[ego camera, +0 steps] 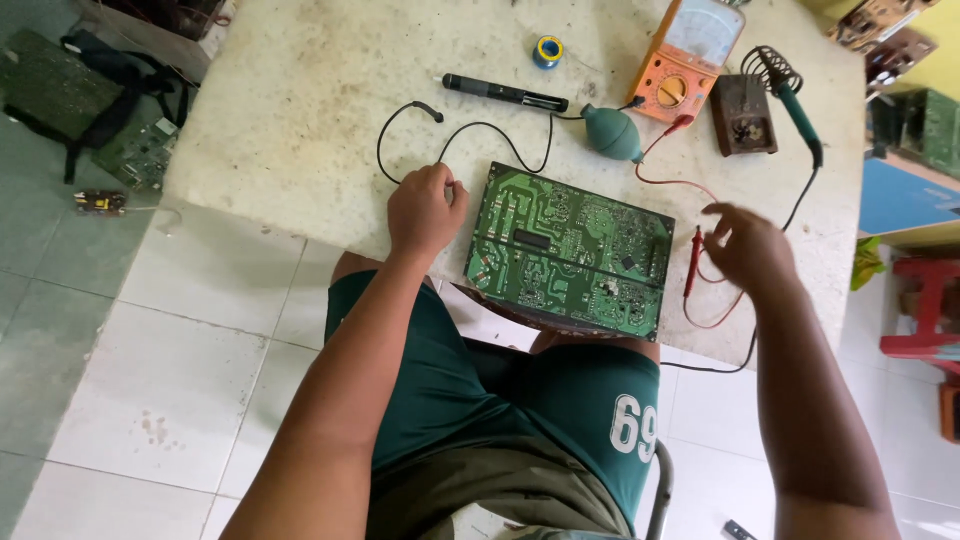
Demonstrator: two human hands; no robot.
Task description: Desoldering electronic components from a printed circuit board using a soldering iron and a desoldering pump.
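A flat green printed circuit board [570,252] lies solder side up on the pale, speckled stone counter [300,110], between the two hands and overhanging the near edge above the person's lap. The left hand [425,210] rests just beside the board's left edge; its fingers [447,186] are curled narrow over the thin black lead [462,135], seemingly pinching it, though the grip itself is hidden under the knuckles. The right hand [748,248] hovers to the right of the board with fingers [722,212] spread and blurred, holding nothing, just beside the red test probe [694,262] that lies on the counter with its red wire looped around it.

Judging from this, the work is early: both leads are plugged into the orange analogue multimeter [688,60] beyond the right fingers, but no probe tip touches the board yet, and the red probe is not picked up. The green-handled soldering iron [800,110] sits in its stand, unused.

Beyond the left fingers lie a black pen-shaped tool [503,94], a small spool of solder [547,50] and a teal rubber bulb blower [612,133]. Left of the left fingers the counter is bare up to its edge; the right fingers work close to the near edge, with wires crossing there.
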